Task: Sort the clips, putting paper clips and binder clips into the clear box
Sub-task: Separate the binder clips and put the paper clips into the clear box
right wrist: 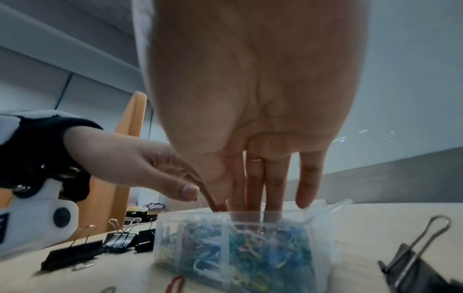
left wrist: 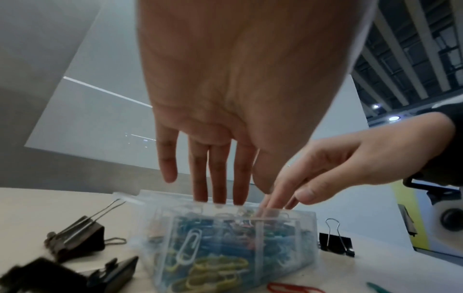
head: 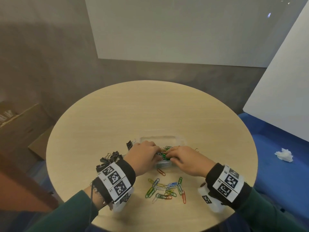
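— Fingers point(left wrist: 218, 178) of the left hand point(head: 143, 158) and the right hand point(head: 187, 160): straight, grasping nothing, tips down in the clear box point(left wrist: 225, 243), pressing its paper clips.
— And the loose ones?
— Paper clips point(head: 165, 190) lie on the bench point(head: 117, 118) nearer the person, between both wrists; binder clips point(head: 110, 158) sit beside the left.

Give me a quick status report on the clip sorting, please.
Both hands open, fingers down in clear box. Paper clips loose near edge, binder clips left. Nothing blocking.
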